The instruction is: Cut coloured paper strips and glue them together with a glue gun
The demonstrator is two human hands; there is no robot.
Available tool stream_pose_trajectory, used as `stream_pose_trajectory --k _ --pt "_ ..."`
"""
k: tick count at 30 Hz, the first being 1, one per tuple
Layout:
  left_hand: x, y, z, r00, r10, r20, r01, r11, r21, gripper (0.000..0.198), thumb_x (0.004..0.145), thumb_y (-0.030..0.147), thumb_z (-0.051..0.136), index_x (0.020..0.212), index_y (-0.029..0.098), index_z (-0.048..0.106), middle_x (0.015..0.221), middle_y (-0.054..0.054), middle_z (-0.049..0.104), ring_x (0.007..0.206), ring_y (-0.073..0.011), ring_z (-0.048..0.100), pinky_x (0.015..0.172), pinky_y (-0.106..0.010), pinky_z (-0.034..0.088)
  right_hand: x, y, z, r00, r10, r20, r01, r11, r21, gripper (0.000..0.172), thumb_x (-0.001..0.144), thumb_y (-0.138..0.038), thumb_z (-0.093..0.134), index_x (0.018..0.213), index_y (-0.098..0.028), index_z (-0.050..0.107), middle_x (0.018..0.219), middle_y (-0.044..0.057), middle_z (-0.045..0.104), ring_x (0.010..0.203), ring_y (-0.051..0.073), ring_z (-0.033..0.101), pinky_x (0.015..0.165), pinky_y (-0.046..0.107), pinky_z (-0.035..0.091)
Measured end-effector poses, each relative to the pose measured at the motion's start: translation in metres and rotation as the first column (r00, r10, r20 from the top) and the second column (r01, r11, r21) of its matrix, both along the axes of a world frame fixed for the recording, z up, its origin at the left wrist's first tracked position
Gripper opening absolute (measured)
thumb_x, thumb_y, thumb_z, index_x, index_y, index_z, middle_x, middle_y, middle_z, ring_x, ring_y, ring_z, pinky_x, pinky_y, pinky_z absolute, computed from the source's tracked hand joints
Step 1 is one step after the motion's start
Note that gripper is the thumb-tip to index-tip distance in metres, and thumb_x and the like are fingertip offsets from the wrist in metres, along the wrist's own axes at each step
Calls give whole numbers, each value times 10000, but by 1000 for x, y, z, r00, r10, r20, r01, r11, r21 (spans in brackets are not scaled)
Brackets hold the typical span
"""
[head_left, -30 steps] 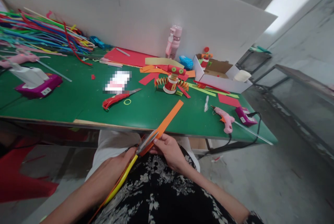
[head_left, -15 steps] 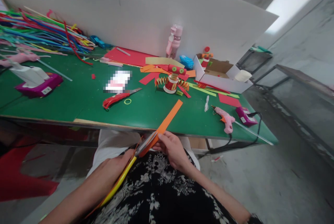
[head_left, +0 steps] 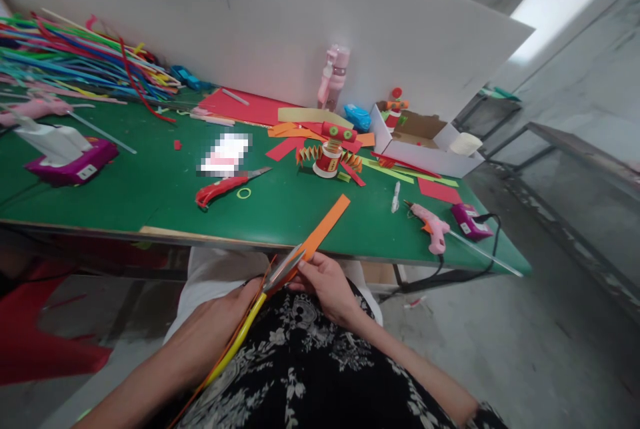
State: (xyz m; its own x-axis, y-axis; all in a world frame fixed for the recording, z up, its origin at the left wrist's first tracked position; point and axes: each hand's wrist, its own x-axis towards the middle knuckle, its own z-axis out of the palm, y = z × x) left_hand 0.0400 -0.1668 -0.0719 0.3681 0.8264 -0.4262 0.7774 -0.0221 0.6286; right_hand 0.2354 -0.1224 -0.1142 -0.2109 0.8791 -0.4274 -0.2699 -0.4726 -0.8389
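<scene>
In the head view my left hand (head_left: 235,312) is closed around scissors with yellow handles (head_left: 236,342). Their metal blades (head_left: 284,270) point up and to the right, slightly apart, at an orange paper strip (head_left: 326,223). My right hand (head_left: 325,285) pinches this strip near its lower part, close to the blade tips. The strip's far end reaches over the table edge. A thin orange offcut (head_left: 249,312) runs along the scissors beside my left hand. My left fingers are mostly hidden behind the handles.
On the green table (head_left: 280,209) stands a red paper figure (head_left: 329,159) with folded arms. Nearby lie a red-handled knife (head_left: 220,190), a pink glue gun (head_left: 431,225), a white pen (head_left: 396,197) and colored strips. A white box (head_left: 433,157) sits behind, and a pink bottle (head_left: 334,79) by the board.
The scissor blades have parted a little and sit slightly higher at the strip. The strip has shifted very slightly; my right hand stays nearly in place.
</scene>
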Motion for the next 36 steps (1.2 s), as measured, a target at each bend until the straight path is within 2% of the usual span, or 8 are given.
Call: stream_pose_trajectory --k 6,18,23,27,33,36 --pt "2 3 1 1000 -6 -17 5 998 -65 470 846 334 389 1315 330 419 1180 -46 715 1007 -248 693 865 -345 484 0 -1 1 1000 21 -4 -21 1000 -5 504 555 -554 863 854 -176 713 695 -19 710 580 95 639 601 212 539" --pt "1 5 0 999 -24 -25 22 995 -99 459 813 400 400 1260 306 449 1061 -31 744 945 -259 702 788 -305 483 1 -1 -4 999 45 -3 -45 999 8 512 586 -571 852 877 -175 710 729 -6 722 623 121 660 633 248 543" --pt "-2 1 6 1000 11 -13 -12 995 -96 382 826 364 404 1197 315 485 1032 -8 748 947 -246 702 786 -283 473 3 1 3 999 -21 -24 21 1000 -5 445 614 -538 846 813 -170 696 745 15 730 628 123 666 648 249 545" --pt "-6 -4 6 998 26 58 -21 996 -87 417 845 378 421 1254 313 472 1110 -11 742 1019 -254 696 822 -276 470 4 3 3 998 -57 -10 57 998 -12 442 579 -527 863 789 -175 697 714 12 723 605 126 658 632 250 548" --pt "-6 -2 3 999 -5 54 9 997 -76 420 882 362 395 1296 308 448 1206 -23 710 1058 -246 677 864 -287 467 3 0 -5 1000 -2 2 2 1000 10 444 614 -519 845 849 -167 710 755 12 725 610 115 656 639 252 560" --pt "-3 1 3 998 -39 39 42 996 -80 465 876 379 423 1338 329 422 1190 -23 716 1048 -249 682 842 -295 474 3 -1 -7 1000 16 7 -16 1000 18 449 624 -522 841 861 -163 710 741 9 717 607 121 657 647 274 572"
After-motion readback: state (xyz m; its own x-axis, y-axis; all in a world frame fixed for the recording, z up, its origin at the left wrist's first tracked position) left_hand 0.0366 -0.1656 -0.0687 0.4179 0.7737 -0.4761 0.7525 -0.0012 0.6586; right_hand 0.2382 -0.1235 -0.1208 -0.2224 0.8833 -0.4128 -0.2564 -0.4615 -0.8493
